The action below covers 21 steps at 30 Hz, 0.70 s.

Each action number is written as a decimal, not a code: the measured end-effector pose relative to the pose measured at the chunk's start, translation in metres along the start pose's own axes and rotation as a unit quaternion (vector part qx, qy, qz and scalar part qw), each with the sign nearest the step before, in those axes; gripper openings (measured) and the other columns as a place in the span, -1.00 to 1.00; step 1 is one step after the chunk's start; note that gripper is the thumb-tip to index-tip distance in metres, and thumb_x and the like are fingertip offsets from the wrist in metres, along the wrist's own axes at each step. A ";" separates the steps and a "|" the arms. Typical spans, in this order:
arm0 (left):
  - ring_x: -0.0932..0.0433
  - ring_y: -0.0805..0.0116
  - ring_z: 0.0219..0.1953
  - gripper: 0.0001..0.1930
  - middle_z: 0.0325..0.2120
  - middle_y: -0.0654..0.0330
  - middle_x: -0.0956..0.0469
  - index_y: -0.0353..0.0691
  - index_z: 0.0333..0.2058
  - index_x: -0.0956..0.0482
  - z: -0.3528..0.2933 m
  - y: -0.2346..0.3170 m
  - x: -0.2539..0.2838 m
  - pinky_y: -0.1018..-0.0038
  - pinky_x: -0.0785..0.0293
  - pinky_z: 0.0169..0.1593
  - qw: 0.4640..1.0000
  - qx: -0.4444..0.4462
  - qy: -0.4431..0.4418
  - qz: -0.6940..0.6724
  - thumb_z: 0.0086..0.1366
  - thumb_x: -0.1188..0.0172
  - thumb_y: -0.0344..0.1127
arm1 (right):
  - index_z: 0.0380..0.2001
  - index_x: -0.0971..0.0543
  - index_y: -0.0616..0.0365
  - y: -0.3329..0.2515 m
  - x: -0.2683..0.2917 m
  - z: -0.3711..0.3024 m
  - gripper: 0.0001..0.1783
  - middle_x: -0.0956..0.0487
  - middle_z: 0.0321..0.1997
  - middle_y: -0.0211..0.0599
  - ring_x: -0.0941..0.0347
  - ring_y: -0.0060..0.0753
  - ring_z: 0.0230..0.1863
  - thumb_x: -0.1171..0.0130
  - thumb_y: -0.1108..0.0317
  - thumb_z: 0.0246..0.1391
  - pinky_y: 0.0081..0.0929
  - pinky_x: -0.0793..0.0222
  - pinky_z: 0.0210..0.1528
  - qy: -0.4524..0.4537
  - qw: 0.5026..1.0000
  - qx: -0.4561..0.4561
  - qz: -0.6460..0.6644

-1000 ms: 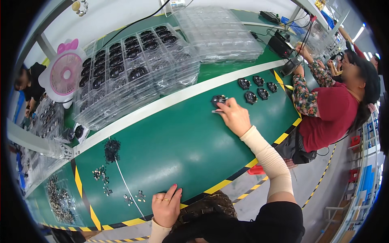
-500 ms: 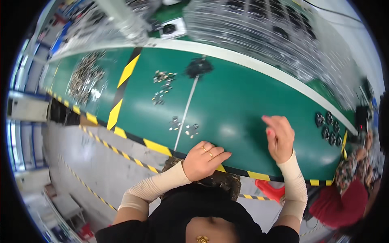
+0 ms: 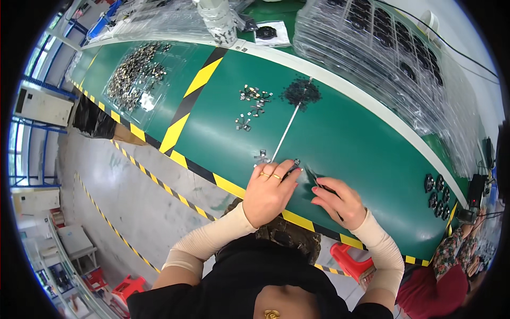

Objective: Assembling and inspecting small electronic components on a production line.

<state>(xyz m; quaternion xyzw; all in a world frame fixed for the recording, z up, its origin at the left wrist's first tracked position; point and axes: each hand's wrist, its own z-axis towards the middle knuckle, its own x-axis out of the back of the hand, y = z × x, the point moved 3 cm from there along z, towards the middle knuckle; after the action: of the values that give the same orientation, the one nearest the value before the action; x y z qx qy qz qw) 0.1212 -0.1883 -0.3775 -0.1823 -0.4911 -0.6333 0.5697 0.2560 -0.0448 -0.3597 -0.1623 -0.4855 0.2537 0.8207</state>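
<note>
Near the table's front edge my left hand (image 3: 267, 196) is closed, pinching a small dark electronic part (image 3: 296, 162) between thumb and forefinger. My right hand (image 3: 341, 203) grips slim dark tweezers (image 3: 324, 187), whose tips point toward that part and stand a little apart from it. One more small silver-and-black part (image 3: 262, 155) lies on the green table (image 3: 356, 138) just beyond my left hand. Further off are a loose cluster of small metallic parts (image 3: 255, 94) and a heap of tiny black pieces (image 3: 301, 92), beside a white line.
At the far left a big pile of small parts (image 3: 135, 74) lies on clear plastic. Several round black parts (image 3: 433, 198) sit at the right end. Stacked clear trays (image 3: 366, 64) stand behind the table. A red stool (image 3: 348, 258) and another person's sleeve (image 3: 451, 250) are at the right.
My hands have come closer together. The left now pinches a small part, and tweezers now show in the right. The view has shifted, so the table appears further right.
</note>
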 end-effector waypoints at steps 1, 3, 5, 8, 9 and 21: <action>-0.46 0.22 -0.15 -0.66 -0.12 0.21 -0.52 -0.18 -0.11 -0.63 -0.001 -0.002 0.003 0.26 -0.34 -0.05 1.000 0.002 0.003 0.003 0.07 -0.35 -0.40 | -0.17 -0.61 0.25 0.001 0.001 -0.002 -0.57 -0.55 -0.08 -0.08 -0.59 -0.11 -0.21 -0.49 0.42 -0.16 -0.36 -0.56 -0.27 -0.001 1.000 0.005 0.001; -0.47 0.21 -0.17 -0.67 -0.16 0.20 -0.51 -0.18 -0.12 -0.62 -0.007 -0.011 0.018 0.23 -0.34 -0.08 0.995 0.059 0.070 0.044 0.08 -0.35 -0.38 | -0.17 -0.62 0.26 0.003 0.004 -0.005 -0.61 -0.55 -0.06 -0.07 -0.59 -0.10 -0.19 -0.46 0.47 -0.13 -0.36 -0.55 -0.25 0.002 1.000 -0.028 -0.004; -0.47 0.18 -0.20 -0.69 -0.18 0.19 -0.51 -0.23 -0.14 -0.62 -0.004 -0.023 0.024 0.24 -0.36 -0.11 0.992 0.093 0.059 0.063 0.10 -0.34 -0.41 | -0.17 -0.62 0.27 0.005 0.003 0.002 -0.63 -0.54 -0.05 -0.06 -0.59 -0.11 -0.19 -0.44 0.50 -0.11 -0.37 -0.55 -0.23 0.017 1.000 -0.022 0.007; -0.48 0.15 -0.22 -0.73 -0.21 0.17 -0.53 -0.30 -0.16 -0.60 0.001 -0.033 0.022 0.31 -0.42 -0.16 0.990 0.078 0.039 0.109 0.11 -0.28 -0.48 | -0.18 -0.62 0.32 0.013 -0.001 0.024 -0.70 -0.54 -0.02 -0.03 -0.59 -0.15 -0.18 -0.36 0.62 -0.07 -0.40 -0.55 -0.17 0.050 0.996 -0.047 0.063; -0.48 0.15 -0.22 -0.73 -0.21 0.17 -0.53 -0.30 -0.16 -0.60 0.001 -0.035 0.021 0.31 -0.42 -0.16 0.990 0.080 0.040 0.110 0.11 -0.28 -0.48 | -0.19 -0.61 0.36 0.019 -0.005 0.034 -0.73 -0.53 -0.01 -0.01 -0.59 -0.18 -0.16 -0.29 0.69 -0.03 -0.43 -0.55 -0.12 0.069 0.988 -0.080 0.108; -0.58 0.28 -0.27 -0.78 -0.28 0.13 -0.60 -0.22 -0.16 -0.61 0.017 -0.045 0.015 0.43 -0.46 -0.12 0.871 0.292 0.005 -0.395 0.21 -0.24 -0.57 | -0.12 -0.59 0.41 0.079 -0.025 0.069 -0.79 -0.51 0.04 -0.08 -0.57 -0.24 -0.03 -0.10 0.68 0.18 -0.43 -0.55 0.01 0.166 0.945 -0.170 0.225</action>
<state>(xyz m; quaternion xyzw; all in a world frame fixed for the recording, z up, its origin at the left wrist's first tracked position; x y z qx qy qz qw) 0.0705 -0.1889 -0.3766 0.2050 -0.6823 -0.6339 0.3011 0.1646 0.0071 -0.3854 -0.4445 -0.3296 0.3148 0.7711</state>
